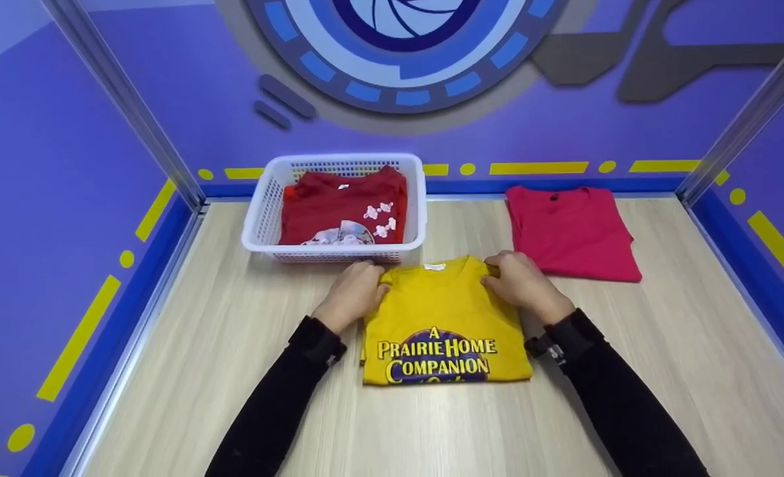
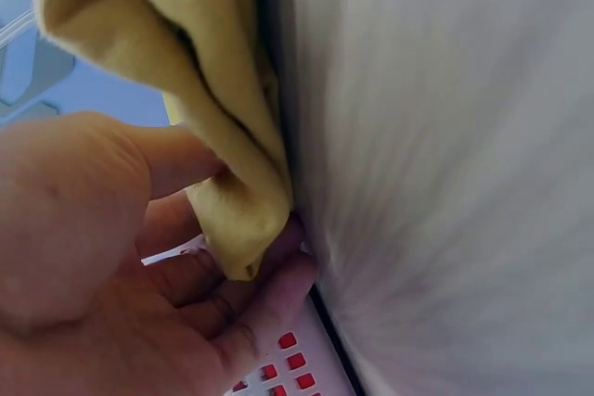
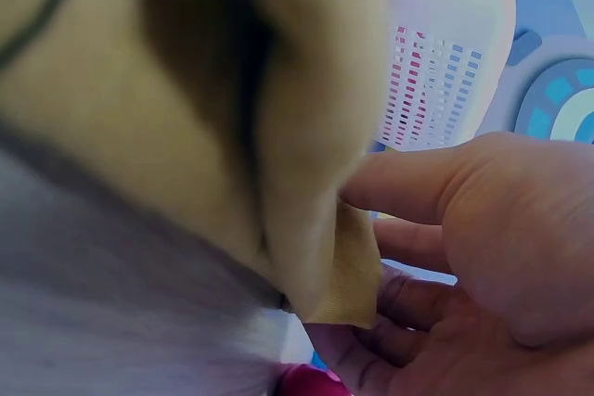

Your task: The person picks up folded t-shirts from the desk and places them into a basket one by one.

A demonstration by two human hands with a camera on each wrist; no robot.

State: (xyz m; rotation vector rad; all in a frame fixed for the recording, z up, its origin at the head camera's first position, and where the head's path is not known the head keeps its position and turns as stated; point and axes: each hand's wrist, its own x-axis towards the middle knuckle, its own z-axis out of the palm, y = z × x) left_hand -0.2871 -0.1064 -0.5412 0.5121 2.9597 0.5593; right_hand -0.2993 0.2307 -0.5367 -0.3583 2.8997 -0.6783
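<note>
A folded yellow T-shirt (image 1: 441, 301) with "A Prairie Home Companion" lettering lies on the table, its collar toward the back. My left hand (image 1: 355, 295) grips its far left corner; in the left wrist view the thumb (image 2: 181, 159) is on the layered cloth (image 2: 237, 210) and the fingers curl beneath. At the far right corner my right hand (image 1: 523, 281) pinches the folded edge, thumb on one side and fingers on the other, as the right wrist view shows. Both hands wear black wrist bands over dark sleeves.
Behind my left hand stands a white perforated basket (image 1: 252, 225) holding folded red shirts (image 1: 338, 209). A folded crimson shirt (image 1: 574, 232) lies at the back right of the wooden table (image 1: 232, 371). Blue-purple printed panels (image 1: 166, 79) wall the table at the back and sides.
</note>
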